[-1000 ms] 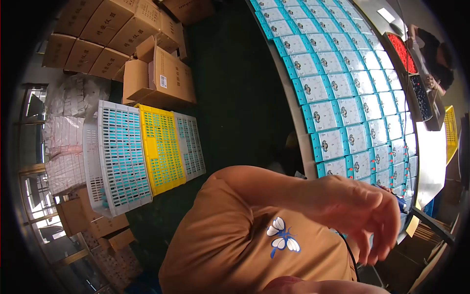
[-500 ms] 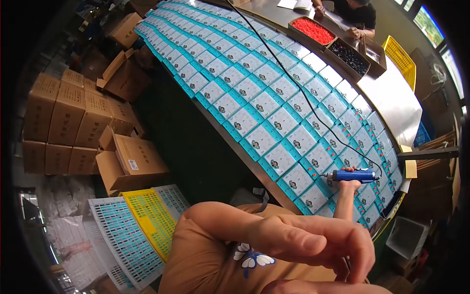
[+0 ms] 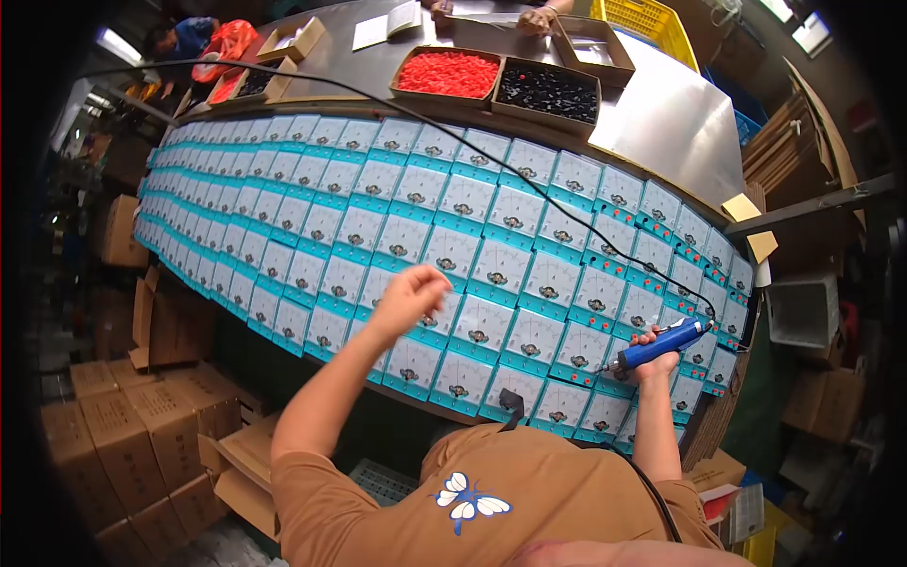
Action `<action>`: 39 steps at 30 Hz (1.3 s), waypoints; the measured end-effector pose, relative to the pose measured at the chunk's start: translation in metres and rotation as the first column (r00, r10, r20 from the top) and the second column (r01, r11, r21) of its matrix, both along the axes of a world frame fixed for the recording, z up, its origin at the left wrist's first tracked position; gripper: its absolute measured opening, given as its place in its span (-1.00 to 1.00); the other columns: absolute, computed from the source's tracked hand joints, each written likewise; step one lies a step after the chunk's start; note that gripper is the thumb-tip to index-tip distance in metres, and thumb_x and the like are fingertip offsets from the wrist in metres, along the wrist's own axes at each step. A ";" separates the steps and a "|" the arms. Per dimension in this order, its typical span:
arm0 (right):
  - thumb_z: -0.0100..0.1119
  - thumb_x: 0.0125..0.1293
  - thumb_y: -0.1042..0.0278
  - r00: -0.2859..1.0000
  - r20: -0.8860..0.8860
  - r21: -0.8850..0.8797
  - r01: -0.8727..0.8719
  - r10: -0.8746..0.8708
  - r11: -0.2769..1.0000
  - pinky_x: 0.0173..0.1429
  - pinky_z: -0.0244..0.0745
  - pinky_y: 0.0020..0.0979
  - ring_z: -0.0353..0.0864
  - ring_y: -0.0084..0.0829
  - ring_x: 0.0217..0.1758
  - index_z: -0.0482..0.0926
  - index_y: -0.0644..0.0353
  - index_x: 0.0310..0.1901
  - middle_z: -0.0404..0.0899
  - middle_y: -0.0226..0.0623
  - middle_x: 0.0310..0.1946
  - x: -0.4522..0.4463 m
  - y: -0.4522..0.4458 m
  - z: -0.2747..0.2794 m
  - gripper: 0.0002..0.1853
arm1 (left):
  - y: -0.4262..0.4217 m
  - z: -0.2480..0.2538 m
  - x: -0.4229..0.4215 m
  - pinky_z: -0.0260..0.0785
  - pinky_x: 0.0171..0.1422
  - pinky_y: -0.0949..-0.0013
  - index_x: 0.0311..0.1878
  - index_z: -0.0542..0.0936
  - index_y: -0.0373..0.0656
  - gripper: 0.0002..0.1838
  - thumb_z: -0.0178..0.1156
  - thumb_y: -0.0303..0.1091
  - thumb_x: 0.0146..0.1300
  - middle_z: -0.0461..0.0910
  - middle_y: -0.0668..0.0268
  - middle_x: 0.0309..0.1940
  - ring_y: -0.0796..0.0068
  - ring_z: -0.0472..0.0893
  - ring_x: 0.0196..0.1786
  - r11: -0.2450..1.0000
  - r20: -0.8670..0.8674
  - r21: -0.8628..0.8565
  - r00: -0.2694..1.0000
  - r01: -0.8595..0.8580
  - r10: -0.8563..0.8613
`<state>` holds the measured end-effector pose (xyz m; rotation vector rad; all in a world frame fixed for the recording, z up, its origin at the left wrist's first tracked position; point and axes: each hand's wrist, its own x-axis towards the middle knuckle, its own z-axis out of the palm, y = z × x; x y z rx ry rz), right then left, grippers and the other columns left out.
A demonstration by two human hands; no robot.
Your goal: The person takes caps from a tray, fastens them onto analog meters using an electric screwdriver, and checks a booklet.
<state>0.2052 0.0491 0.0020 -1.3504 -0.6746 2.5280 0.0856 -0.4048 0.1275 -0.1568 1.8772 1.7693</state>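
My right hand (image 3: 654, 362) is wrapped around a blue electric screwdriver (image 3: 661, 345), its tip pointing left over the panels near the right end of the table. A black cable runs from the screwdriver's back end. My left hand (image 3: 412, 300) hovers above the middle of the rows with its fingers curled together; whatever they may hold is too small or hidden to make out. Beneath both hands lie rows of turquoise-edged meter panels (image 3: 504, 262) with white dial faces. Small red and black pieces (image 3: 612, 269) sit on the panels at the right.
Beyond the panels stand a box of red pieces (image 3: 446, 76) and a box of black pieces (image 3: 548, 93). Another person's hand (image 3: 537, 21) is at the far side. The black cable (image 3: 557, 203) crosses over the panels. Cartons (image 3: 132, 435) are stacked at lower left.
My view has swung toward the table's far side. My left hand has gone from close in front of my body to out over the panels. My right hand still grips the screwdriver.
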 end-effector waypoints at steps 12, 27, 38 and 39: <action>-0.27 0.33 0.03 0.987 0.150 0.040 0.047 -0.052 0.998 -0.28 0.37 -0.24 0.33 -0.45 -0.56 0.47 0.08 -0.31 0.28 -0.48 -0.65 -0.006 -0.008 0.008 -0.64 | 0.067 -0.083 -0.429 0.44 -0.02 0.07 -0.09 0.47 -0.08 -0.79 0.07 -0.23 0.27 0.50 0.18 -0.13 0.13 0.51 0.00 0.477 -0.599 -0.798 0.400 -0.368 -0.694; -0.26 0.33 0.05 0.988 0.152 0.033 -0.017 0.012 0.999 -0.27 0.35 -0.26 0.24 -0.50 -0.60 0.45 0.09 -0.30 0.23 -0.49 -0.68 -0.005 -0.005 0.008 -0.66 | 0.091 -0.132 -0.489 0.43 -0.21 -0.10 -0.23 0.45 -0.18 -0.69 -0.12 -0.13 0.39 0.62 -0.05 -0.42 -0.10 0.63 -0.30 0.605 -0.736 -0.666 0.516 -0.436 -0.438; -0.23 0.31 0.05 0.989 0.149 0.001 -0.006 0.006 1.000 -0.28 0.36 -0.27 0.24 -0.49 -0.60 0.43 0.07 -0.31 0.22 -0.48 -0.68 -0.003 -0.004 0.008 -0.69 | 0.046 -0.138 -0.534 0.12 -0.65 0.58 -0.26 0.44 -0.27 -0.76 -0.17 -0.32 0.31 0.50 0.16 -0.41 0.51 0.39 -0.56 0.431 0.593 0.646 0.770 -0.630 0.235; -0.23 0.31 0.06 0.989 0.151 0.005 0.003 -0.003 1.000 -0.29 0.33 -0.28 0.23 -0.49 -0.60 0.42 0.06 -0.32 0.21 -0.48 -0.69 -0.003 -0.004 0.007 -0.71 | 0.045 -0.138 -0.532 0.19 -0.62 0.58 -0.29 0.43 -0.29 -0.79 -0.16 -0.37 0.27 0.52 0.07 -0.33 0.48 0.45 -0.50 0.375 0.643 0.620 0.720 -0.690 0.261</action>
